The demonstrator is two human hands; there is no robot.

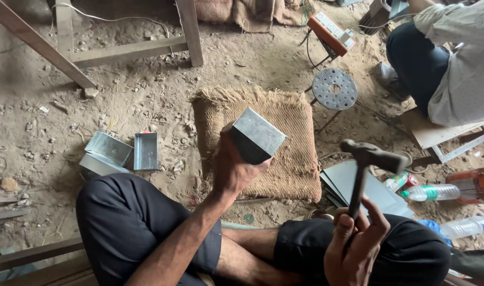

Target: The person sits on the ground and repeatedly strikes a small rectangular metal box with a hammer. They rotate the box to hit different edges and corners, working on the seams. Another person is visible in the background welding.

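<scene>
One metal box (258, 135) in L hand (232, 168) fingers, one hammer (365, 168) in R hand (356, 244) fingers; two trays (122, 152) nearby.

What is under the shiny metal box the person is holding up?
Below the metal box, held in the left hand, lies a burlap mat on the dirt. The box and hand hide part of the mat.

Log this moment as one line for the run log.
left hand: holds metal box | right hand: holds hammer raised | below: burlap mat
</scene>
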